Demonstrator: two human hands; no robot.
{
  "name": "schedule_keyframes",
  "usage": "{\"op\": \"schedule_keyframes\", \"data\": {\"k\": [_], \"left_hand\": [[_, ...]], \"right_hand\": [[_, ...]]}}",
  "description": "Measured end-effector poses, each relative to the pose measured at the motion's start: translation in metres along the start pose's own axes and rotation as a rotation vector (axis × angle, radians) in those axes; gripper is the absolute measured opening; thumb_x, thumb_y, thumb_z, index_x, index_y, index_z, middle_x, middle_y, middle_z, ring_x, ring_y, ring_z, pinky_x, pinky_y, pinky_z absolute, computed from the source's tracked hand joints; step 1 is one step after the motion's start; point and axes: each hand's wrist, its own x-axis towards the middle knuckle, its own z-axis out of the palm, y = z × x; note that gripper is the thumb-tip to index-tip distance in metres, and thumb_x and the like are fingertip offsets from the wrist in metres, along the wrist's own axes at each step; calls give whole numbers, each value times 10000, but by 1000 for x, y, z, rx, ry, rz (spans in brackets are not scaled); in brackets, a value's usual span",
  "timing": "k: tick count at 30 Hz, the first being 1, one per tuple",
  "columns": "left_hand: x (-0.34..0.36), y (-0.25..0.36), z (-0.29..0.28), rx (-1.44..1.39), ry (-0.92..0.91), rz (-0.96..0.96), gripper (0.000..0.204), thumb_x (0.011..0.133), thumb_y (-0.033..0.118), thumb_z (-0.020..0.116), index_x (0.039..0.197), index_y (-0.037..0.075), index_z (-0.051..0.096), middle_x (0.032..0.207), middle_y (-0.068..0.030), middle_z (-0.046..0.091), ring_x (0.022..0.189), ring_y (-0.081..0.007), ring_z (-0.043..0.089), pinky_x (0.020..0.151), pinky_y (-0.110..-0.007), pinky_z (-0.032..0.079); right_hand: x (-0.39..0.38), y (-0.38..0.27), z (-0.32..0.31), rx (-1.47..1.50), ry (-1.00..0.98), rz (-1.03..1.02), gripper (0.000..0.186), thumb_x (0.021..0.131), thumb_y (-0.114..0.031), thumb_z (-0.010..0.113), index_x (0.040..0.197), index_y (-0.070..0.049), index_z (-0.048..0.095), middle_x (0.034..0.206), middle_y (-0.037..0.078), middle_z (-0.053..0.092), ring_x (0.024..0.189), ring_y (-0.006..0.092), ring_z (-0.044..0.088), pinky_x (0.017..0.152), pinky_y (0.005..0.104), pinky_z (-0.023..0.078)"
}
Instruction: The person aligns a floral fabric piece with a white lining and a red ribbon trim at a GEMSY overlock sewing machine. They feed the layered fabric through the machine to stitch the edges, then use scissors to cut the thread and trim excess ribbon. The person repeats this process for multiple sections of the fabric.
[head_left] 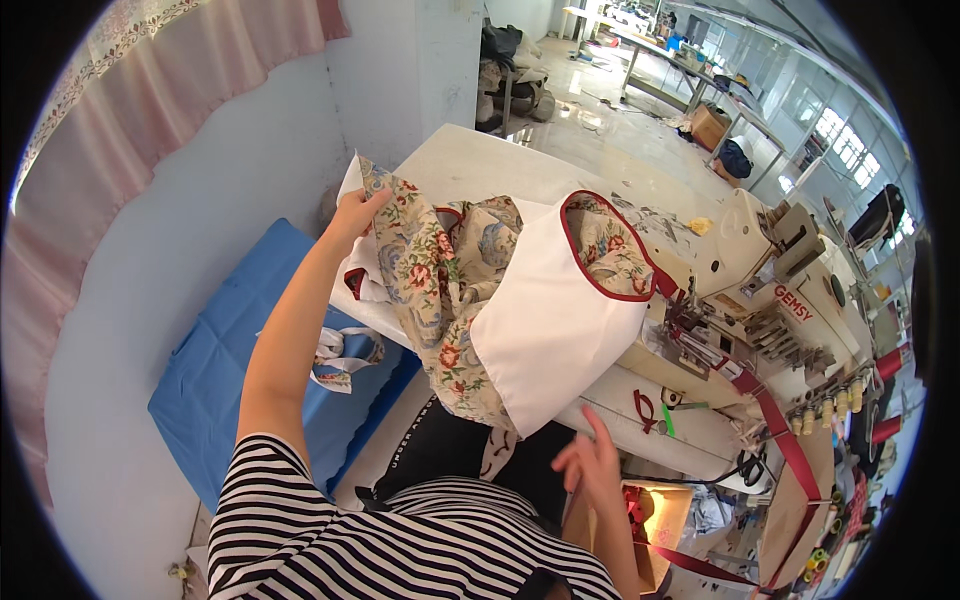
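A floral and white fabric piece (540, 330) with dark red binding along a curved opening drapes over the sewing table's front edge. My left hand (360, 212) is closed on its upper left edge, pinching the floral cloth and holding it raised. Below the white panel's lower edge, my right hand (592, 462) is apart from the cloth, its index finger stretched out and nothing visible in it. On the right of the table stands a cream sewing machine (740, 260), with red binding tape (765, 400) leading into it from the side.
Red-handled scissors (645, 412) and a green tool (667, 420) lie on the tabletop near the machine. A blue cloth (235, 350) with fabric scraps (345, 358) spreads at the left. An open cardboard box (668, 520) stands below right. Long tables (660, 60) are farther back.
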Motion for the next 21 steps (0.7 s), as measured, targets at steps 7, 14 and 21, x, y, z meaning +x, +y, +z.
{"op": "schedule_keyframes", "data": {"k": [7,14,21], "left_hand": [[-86,61,-43,-716,258,416,380,914,309,563,1088,-28,565,1012,-105,626,910,-189,612,815,-321,483],[-236,-8,19,-836,-31,329,435,944,309,447,1287,43,447,1198,-100,559,1098,-213,547,945,-393,434],[-300,-36,145,-608,-942,-242,421,956,218,427,1347,63,415,1342,-123,466,1251,-241,419,1060,-365,294]], "right_hand": [[148,-86,48,-216,198,-635,297,927,-218,562,1114,12,568,984,74,637,846,123,600,721,280,497],[152,-174,21,-212,351,-749,347,963,-322,484,988,5,598,1014,74,643,924,143,581,825,284,448],[56,12,29,-40,-256,264,674,936,-550,414,1076,72,631,979,126,660,873,124,582,812,249,458]]}}
